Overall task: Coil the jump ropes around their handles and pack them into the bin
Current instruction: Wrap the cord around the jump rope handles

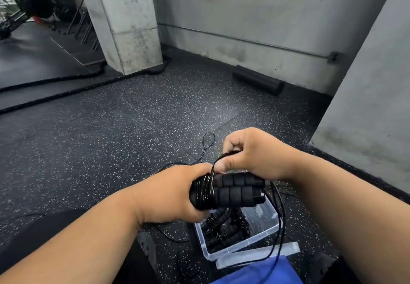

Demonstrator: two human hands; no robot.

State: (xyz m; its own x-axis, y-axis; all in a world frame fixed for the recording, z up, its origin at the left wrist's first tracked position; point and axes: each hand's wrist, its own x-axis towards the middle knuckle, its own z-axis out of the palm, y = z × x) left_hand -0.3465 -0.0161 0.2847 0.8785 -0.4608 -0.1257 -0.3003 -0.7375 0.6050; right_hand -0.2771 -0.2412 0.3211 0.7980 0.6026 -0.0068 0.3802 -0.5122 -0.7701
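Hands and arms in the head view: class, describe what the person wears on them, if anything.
Both forearms are bare up to the frame edge; no sleeve shows. The left hand and right hand carry no glove, ring, watch or wristband on the parts in view. Nails are short and unpainted.

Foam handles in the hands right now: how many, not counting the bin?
2. Both handles lie side by side, one above the other, gripped by the left hand at their wrapped end. The right hand pinches the rope. The bin holds more, partly hidden.
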